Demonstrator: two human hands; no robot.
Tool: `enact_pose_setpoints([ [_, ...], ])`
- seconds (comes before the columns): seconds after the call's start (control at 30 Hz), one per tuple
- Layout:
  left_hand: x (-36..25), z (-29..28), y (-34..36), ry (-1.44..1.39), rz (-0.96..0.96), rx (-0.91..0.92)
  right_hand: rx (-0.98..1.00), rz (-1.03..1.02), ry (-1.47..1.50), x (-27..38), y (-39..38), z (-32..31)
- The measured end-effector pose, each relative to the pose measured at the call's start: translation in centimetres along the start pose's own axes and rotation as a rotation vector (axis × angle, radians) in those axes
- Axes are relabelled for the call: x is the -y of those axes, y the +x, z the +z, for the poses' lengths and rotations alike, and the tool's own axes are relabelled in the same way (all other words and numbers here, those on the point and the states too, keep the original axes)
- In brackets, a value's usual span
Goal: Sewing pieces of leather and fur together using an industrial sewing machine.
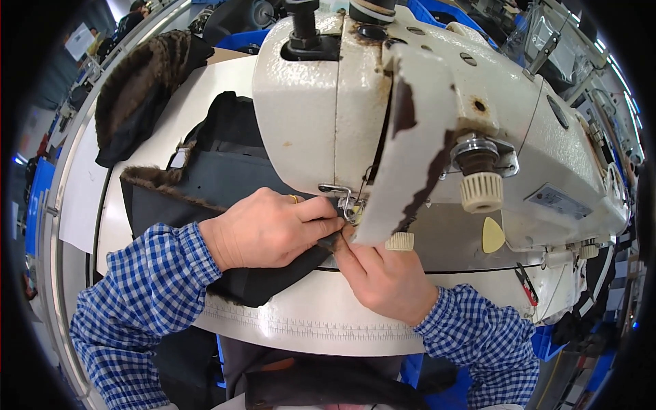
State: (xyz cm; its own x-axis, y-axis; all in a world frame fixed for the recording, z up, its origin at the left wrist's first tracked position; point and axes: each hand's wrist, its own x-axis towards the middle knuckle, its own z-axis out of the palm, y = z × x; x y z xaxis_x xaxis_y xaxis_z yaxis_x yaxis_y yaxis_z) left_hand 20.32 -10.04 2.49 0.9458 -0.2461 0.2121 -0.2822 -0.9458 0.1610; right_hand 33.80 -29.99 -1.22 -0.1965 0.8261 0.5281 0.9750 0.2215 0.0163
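Observation:
A dark fabric piece (236, 178) with brown fur along its edge lies on the white sewing machine table (294, 321), left of and below the head of a white sewing machine (301, 116). My left hand (270, 229), with a ring on one finger, is closed, its thumb and fingers pinching the fabric's folded edge just left of the presser foot (350, 208). My right hand (386, 280) is closed on the same edge from the right, index finger pointing up at the foot. The machine's peeling white cover partly hides its other fingers. The needle tip cannot be made out.
Red-handled thread snips (526, 283) and a pale yellow rounded triangular piece (493, 235) lie right of the needle area. A fur-lined dark piece (143, 96) rests at the far left. A printed ruler (307, 328) runs along the front edge. Blue bins (437, 12) stand behind.

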Motion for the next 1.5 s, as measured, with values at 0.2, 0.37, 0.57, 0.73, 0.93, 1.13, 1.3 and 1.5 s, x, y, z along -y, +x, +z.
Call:
enact_pose_setpoints([
  [0.2, -5.2, -0.1, 0.3, 0.32, -0.234, -0.01, -0.04, -0.026, 0.022, -0.5, 0.2, 0.1],
  [0.37, -3.7, 1.0, -0.3, 0.124, -0.285, -0.157, 0.001, 0.028, 0.052, -0.6, 0.7, -0.1],
  [0.57, -3.7, 1.1, -0.2, 0.095, -0.269, -0.108, -0.043, 0.033, 0.065, -0.5, 0.1, 0.2],
  [0.73, -3.5, 1.0, -0.3, 0.08, -0.262, -0.102, -0.053, 0.035, 0.067, -0.4, 0.2, 0.3],
  [0.93, -3.1, 1.3, -0.2, 0.062, -0.238, -0.124, -0.072, 0.041, 0.052, -0.4, 0.3, 0.2],
  [1.13, -3.2, 0.6, 0.2, 0.112, -0.21, -0.169, -0.138, 0.032, 0.041, -0.7, 0.5, 0.5],
  [1.3, -2.7, 0.7, 0.2, 0.097, -0.227, -0.136, -0.177, 0.033, 0.035, -1.2, 0.4, 1.4],
  [1.5, -2.6, 1.3, 0.3, 0.077, -0.206, -0.157, -0.161, 0.063, 0.043, -1.3, 0.0, 1.3],
])
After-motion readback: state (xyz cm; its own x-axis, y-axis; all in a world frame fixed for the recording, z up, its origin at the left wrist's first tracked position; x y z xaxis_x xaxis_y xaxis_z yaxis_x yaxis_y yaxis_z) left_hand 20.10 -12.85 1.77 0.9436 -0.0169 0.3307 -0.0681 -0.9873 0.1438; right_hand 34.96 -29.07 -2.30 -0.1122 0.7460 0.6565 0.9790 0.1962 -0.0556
